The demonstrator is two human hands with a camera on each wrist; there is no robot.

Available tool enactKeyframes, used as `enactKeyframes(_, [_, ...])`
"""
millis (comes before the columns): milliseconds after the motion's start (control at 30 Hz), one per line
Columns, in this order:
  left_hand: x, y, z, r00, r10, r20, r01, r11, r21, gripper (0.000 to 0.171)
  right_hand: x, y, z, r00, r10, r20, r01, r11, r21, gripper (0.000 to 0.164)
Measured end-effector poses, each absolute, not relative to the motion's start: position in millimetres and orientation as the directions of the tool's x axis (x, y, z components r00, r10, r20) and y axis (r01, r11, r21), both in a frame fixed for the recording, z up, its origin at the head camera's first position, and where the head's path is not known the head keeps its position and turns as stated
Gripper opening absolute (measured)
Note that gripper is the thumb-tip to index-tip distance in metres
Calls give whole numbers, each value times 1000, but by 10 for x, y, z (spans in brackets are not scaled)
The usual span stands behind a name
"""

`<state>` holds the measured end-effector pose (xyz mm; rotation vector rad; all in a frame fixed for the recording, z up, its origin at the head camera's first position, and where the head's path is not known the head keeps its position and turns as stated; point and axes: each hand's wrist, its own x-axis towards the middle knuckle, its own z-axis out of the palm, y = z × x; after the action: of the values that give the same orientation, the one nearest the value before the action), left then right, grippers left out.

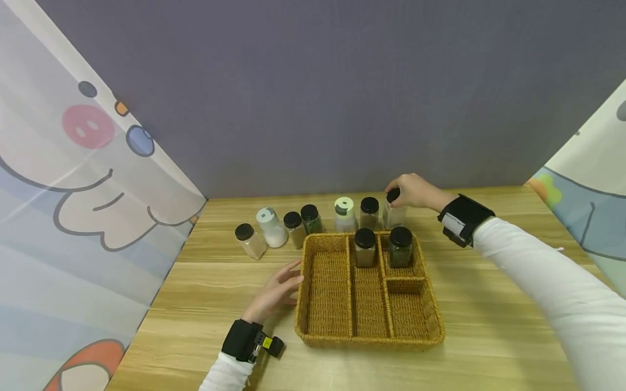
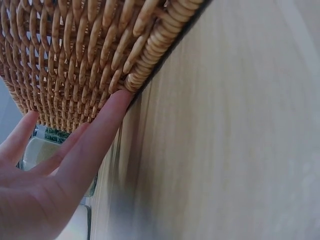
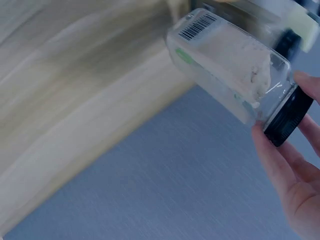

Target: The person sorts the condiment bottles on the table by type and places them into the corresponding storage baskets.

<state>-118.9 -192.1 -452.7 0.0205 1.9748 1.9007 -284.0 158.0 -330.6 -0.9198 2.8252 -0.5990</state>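
Note:
My right hand (image 1: pixel 414 190) grips the black lid of a clear square jar (image 3: pixel 225 62) with pale powder inside and a barcode label. It is behind the basket's right side, and the right wrist view shows it tilted. My left hand (image 1: pixel 274 294) touches the left wall of a woven, divided basket (image 1: pixel 371 341) with straight fingers (image 2: pixel 107 117). In the basket, a black-lidded jar of brownish contents (image 1: pixel 364 252) occupies the middle section. Another black-lidded jar with dark green contents (image 1: pixel 400 252) is in the rear right compartment.
Behind the basket stand a pale-green-lidded jar (image 1: pixel 345 217) and a black-lidded jar (image 1: pixel 369 214). To the rear left are a white-lidded bottle (image 1: pixel 273 231) and several black-lidded jars, one (image 1: pixel 251 243) leftmost. A grey wall (image 1: pixel 313 108) borders the wooden table (image 1: pixel 195 315) at the back.

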Motion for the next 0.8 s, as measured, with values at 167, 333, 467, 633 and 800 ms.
enactKeyframes(167, [-1192,-1917,-4535,-921,280,-271,-263,65,963,62,-2799,1631,-3154,-820,-571,37,-537,746,-395,34])
enactKeyframes(333, [-1199,-1916,-4527,-919,291,-267,-266,43,963,61,-2743,1669,-2994,-818,-572,58,-549,747,-375,34])
enactKeyframes(467, [-1206,-1916,-4523,-919,294,-263,-263,42,964,63,-2695,1697,-2878,-819,-570,68,-555,755,-349,34])
enactKeyframes(633, [-1209,-1921,-4521,-921,291,-261,-257,53,965,62,-2611,1721,-2751,-826,-560,66,-546,765,-342,34])
enactKeyframes(800, [-1194,-1911,-4495,-918,283,-279,-270,70,960,61,-2503,1738,-2629,-824,-562,71,-551,766,-332,35])
